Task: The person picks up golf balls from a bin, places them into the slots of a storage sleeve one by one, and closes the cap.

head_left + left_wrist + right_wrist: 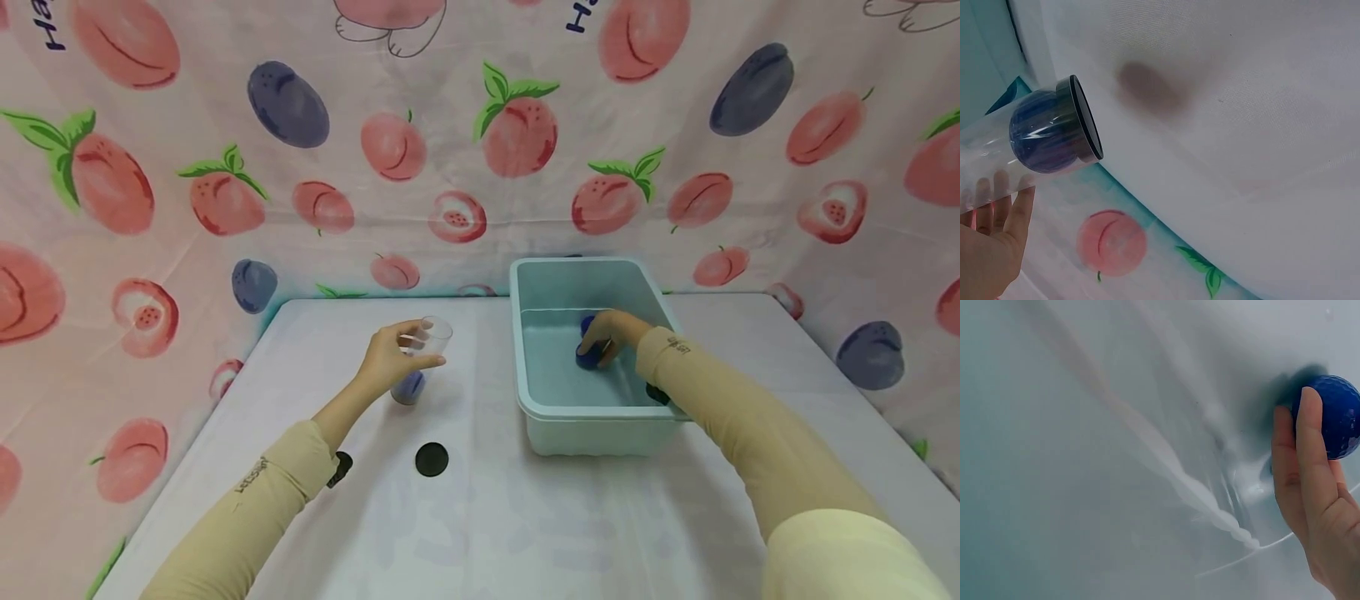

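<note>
Standing at the table's [525, 517] near edge, I see the pale green tub [551, 412] sitting at about one o'clock from the person, with water in it. The right hand [609, 333] is down inside the tub, its fingers curled over a blue ball [587, 357] that lies at the hand's seven o'clock; in the right wrist view the ball sits just past the fingertips [1310, 406], touching them. That hand is the nearer one to the ball by far. Over at eleven o'clock the left hand [390, 358] grips a clear plastic tube [422, 358] near its open top. The tube stands upright on the table, its long axis vertical, with a second blue ball [1044, 131] resting against its dark base cap. A small black disc [432, 459] lies at six o'clock from the tube, apart from it.
</note>
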Tool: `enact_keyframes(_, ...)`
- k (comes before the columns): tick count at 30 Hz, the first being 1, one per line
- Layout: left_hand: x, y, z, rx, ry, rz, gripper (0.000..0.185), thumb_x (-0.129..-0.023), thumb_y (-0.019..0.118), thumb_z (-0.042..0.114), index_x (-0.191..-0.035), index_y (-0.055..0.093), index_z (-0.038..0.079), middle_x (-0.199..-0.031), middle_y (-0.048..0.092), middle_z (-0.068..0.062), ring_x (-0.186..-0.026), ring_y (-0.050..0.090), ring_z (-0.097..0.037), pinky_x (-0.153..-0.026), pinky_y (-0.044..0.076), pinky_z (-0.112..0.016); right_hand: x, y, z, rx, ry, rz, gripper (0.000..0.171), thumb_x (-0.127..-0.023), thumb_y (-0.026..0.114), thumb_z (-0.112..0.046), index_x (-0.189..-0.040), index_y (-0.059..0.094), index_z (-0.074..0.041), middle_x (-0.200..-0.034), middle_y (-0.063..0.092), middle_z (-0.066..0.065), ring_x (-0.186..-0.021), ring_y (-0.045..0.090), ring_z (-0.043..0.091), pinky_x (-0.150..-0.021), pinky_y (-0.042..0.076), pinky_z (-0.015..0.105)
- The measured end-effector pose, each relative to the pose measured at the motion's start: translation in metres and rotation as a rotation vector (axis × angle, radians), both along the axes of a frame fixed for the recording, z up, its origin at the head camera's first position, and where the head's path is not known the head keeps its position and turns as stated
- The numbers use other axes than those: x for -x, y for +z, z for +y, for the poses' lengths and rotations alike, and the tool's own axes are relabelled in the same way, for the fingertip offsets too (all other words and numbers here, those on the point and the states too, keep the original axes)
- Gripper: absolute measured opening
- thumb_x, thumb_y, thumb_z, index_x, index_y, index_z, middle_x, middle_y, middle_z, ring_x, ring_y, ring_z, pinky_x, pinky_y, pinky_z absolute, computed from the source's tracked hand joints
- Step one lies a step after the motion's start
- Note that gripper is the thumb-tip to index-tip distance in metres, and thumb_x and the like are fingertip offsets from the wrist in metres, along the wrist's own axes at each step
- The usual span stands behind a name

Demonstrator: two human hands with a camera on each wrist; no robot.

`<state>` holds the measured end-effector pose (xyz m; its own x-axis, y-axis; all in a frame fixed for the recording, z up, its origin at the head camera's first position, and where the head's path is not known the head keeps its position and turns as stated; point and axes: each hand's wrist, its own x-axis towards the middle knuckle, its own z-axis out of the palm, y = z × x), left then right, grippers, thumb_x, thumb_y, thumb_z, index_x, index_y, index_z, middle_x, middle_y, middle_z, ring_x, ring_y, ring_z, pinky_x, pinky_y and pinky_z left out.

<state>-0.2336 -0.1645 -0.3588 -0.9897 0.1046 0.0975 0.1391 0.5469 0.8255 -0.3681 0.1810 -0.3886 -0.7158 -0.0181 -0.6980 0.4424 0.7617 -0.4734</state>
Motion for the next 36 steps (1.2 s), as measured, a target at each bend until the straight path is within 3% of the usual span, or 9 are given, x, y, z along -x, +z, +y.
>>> enact_keyframes(5, 0.000, -0.002, -0.001, -0.008, -0.005, 0.000, 0.058, -0.074, 0.080, 0.016, -0.126, 0.058, 0.004, -0.124, 0.059, -0.018, -0.111, 0.058, -0.033, -0.087, 0.053, -0.042, 0.002, -0.003, 0.002, -0.006, 0.032, -0.001, 0.080, -0.083, 0.070, -0.008, -0.140, 0.019, 0.016, -0.135, 0.039, 0.032, -0.111, 0.057, 0.040, -0.080, 0.057, 0.032)
enact_keyframes(8, 0.000, -0.004, -0.001, -0.006, 0.000, -0.001, 0.057, -0.074, 0.081, 0.016, -0.125, 0.058, 0.004, -0.124, 0.059, -0.018, -0.111, 0.058, -0.033, -0.087, 0.053, -0.042, -0.017, 0.015, -0.006, -0.010, 0.050, 0.008, 0.069, -0.089, 0.061, -0.007, -0.140, 0.020, 0.016, -0.141, 0.033, 0.031, -0.121, 0.050, 0.040, -0.087, 0.055, 0.033)
enact_keyframes(12, 0.000, -0.005, -0.001, 0.000, 0.000, 0.009, 0.057, -0.073, 0.081, 0.016, -0.124, 0.059, 0.004, -0.123, 0.060, -0.018, -0.110, 0.059, -0.033, -0.086, 0.054, -0.042, -0.030, 0.030, -0.012, 0.007, 0.066, 0.025, 0.064, -0.092, 0.058, -0.006, -0.140, 0.022, 0.016, -0.141, 0.033, 0.031, -0.123, 0.048, 0.040, -0.089, 0.054, 0.033)
enact_keyframes(18, 0.001, -0.004, 0.001, 0.007, -0.001, 0.005, 0.057, -0.074, 0.081, 0.017, -0.125, 0.059, 0.004, -0.122, 0.061, -0.018, -0.111, 0.058, -0.034, -0.086, 0.054, -0.042, -0.025, 0.032, -0.008, 0.068, 0.073, 0.046, 0.056, -0.092, 0.056, -0.007, -0.137, 0.030, 0.014, -0.139, 0.036, 0.032, -0.117, 0.052, 0.037, -0.088, 0.055, 0.033)
enact_keyframes(25, 0.003, -0.004, 0.004, 0.009, -0.002, -0.002, 0.058, -0.074, 0.080, 0.017, -0.126, 0.058, 0.004, -0.123, 0.060, -0.017, -0.111, 0.057, -0.033, -0.087, 0.054, -0.042, -0.022, 0.041, -0.009, 0.130, 0.066, 0.054, 0.056, -0.093, 0.055, -0.006, -0.140, 0.030, 0.011, -0.143, 0.032, 0.033, -0.124, 0.047, 0.041, -0.097, 0.050, 0.039)
enact_keyframes(36, 0.004, -0.005, 0.007, -0.006, 0.004, -0.009, 0.061, -0.074, 0.081, 0.018, -0.127, 0.057, 0.004, -0.123, 0.060, -0.017, -0.112, 0.057, -0.032, -0.089, 0.052, -0.042, -0.028, 0.057, -0.011, 0.212, 0.069, 0.104, 0.053, -0.094, 0.053, -0.008, -0.139, 0.032, 0.009, -0.142, 0.031, 0.031, -0.113, 0.047, 0.032, -0.104, 0.044, 0.041)
